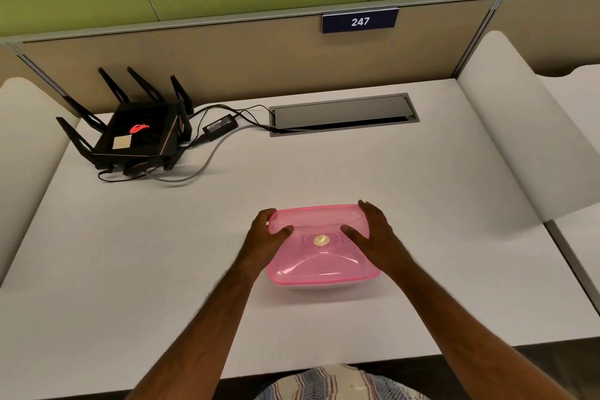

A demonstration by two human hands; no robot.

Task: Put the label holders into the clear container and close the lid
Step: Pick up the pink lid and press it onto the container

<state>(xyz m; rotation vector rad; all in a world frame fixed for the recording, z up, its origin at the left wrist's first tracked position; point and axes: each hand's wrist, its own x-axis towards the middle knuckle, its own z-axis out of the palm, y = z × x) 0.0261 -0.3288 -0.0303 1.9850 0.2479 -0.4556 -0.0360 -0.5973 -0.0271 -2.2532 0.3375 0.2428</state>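
A clear container with a pink translucent lid (319, 261) sits on the white desk in front of me; only a thin strip of its clear body (324, 286) shows under the lid. The lid lies on top of it and has a round gold sticker in its middle. My left hand (264, 239) grips the lid's far left corner, thumb on top and fingers curled over the edge. My right hand (373, 232) lies flat on the lid's far right part, fingers straight and spread. No label holders are visible; the inside of the container is hidden by the lid.
A black router (139, 136) with several antennas stands at the back left, with a power brick (220, 127) and cables trailing toward a grey cable hatch (344, 114). White side dividers (506, 127) flank the desk. A blue sign (359, 21) reads 247.
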